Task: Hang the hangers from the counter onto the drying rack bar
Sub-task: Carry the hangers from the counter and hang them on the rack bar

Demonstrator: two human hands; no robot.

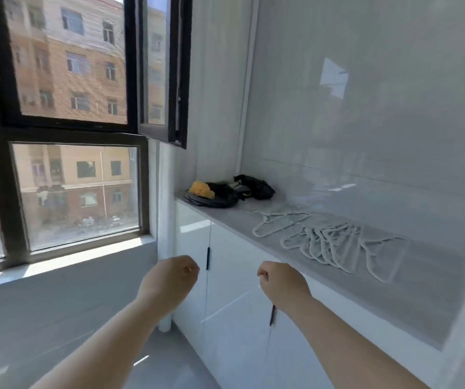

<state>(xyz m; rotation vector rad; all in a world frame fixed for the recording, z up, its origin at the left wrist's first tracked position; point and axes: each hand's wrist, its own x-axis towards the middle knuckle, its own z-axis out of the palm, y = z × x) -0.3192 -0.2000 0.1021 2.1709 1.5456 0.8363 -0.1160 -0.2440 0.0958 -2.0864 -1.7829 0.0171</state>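
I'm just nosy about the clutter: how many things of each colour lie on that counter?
Yellow lump: 1
Black heaps: 2, it seems
Grey hangers: about 8; they overlap, so no exact count
Total: about 11

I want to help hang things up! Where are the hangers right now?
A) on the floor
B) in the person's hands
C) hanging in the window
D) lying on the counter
D: the hangers lie in a loose pile on the counter, while the left hand and the right hand hold nothing.
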